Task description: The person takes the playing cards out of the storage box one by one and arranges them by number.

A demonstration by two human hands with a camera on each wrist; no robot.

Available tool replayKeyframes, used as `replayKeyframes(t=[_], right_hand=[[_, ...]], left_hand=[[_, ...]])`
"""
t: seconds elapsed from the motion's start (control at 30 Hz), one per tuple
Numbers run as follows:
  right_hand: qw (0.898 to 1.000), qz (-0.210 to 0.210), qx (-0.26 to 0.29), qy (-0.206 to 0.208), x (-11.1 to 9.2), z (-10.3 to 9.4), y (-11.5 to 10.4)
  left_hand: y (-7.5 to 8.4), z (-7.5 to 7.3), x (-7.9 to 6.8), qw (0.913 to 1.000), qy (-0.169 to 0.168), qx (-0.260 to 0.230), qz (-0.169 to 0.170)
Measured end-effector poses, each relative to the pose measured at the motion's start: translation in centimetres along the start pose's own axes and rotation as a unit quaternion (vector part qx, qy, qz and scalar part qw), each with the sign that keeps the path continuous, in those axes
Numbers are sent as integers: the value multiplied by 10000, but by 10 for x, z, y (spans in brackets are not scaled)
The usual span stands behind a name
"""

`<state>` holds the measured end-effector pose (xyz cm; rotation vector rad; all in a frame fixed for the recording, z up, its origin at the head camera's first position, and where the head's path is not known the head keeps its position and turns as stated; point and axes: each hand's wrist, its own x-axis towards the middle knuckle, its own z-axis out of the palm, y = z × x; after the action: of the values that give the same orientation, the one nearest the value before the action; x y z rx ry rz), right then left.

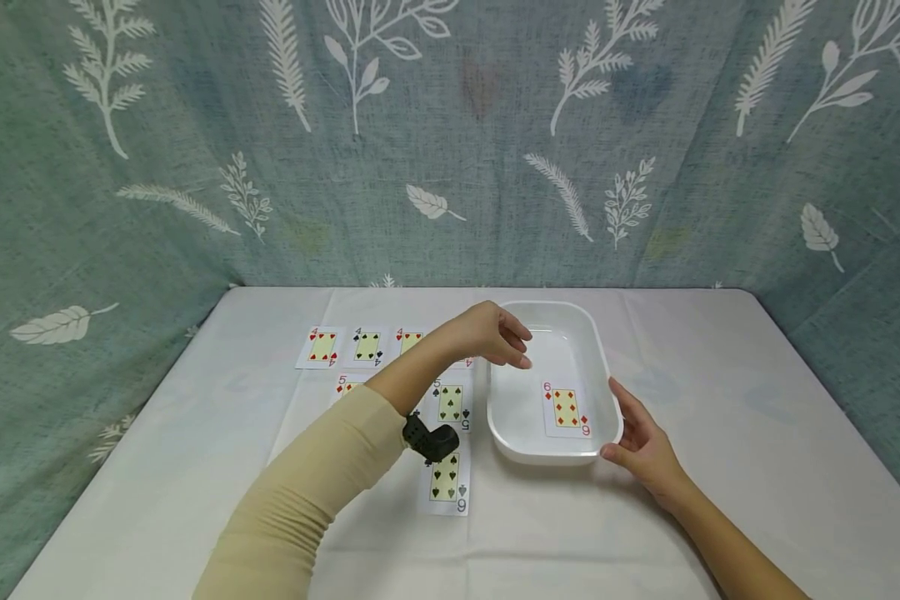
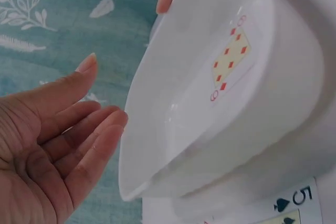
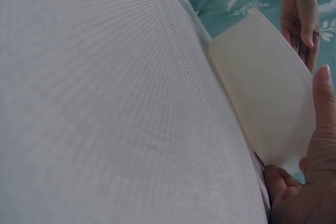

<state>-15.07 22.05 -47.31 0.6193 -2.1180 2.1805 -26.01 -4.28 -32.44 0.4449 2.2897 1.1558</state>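
A white plastic tray [image 1: 498,429] rests on the table with a six of diamonds card [image 1: 566,408] lying face up inside, near its front right. Over the tray's far left rim hangs my left hand [image 1: 491,333], its fingers loosely bent and nothing between them; in the left wrist view, the hand [image 2: 68,145] shows an empty palm, fingertips right at the rim. My right hand [image 1: 648,450] grips the tray's near right corner. In the right wrist view, the right thumb lies along the outer wall [image 3: 262,82] and the curled fingers [image 3: 281,184] are low by its base.
Left of the tray, cards lie face up in rows: several fours [image 1: 322,347] at the back, fives [image 1: 450,402] in the middle, a six of spades [image 1: 445,483] in front. My left forearm covers some of them. A leaf-patterned green cloth [image 1: 450,200] hangs behind the table.
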Motion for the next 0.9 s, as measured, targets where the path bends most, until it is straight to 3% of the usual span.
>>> replayKeyframes(t=[0.37, 0.63, 0.9], right_hand=[[10000, -11, 77, -24, 0, 1, 1], [9999, -24, 132, -70, 1, 1, 3], [9998, -70, 175, -68, 1, 1, 1]], left_hand=[[-2, 12, 42, 9998, -139, -107, 55], [-9, 23, 70, 9975, -440, 492, 241], [-24, 38, 89, 9907, -244, 1132, 708]])
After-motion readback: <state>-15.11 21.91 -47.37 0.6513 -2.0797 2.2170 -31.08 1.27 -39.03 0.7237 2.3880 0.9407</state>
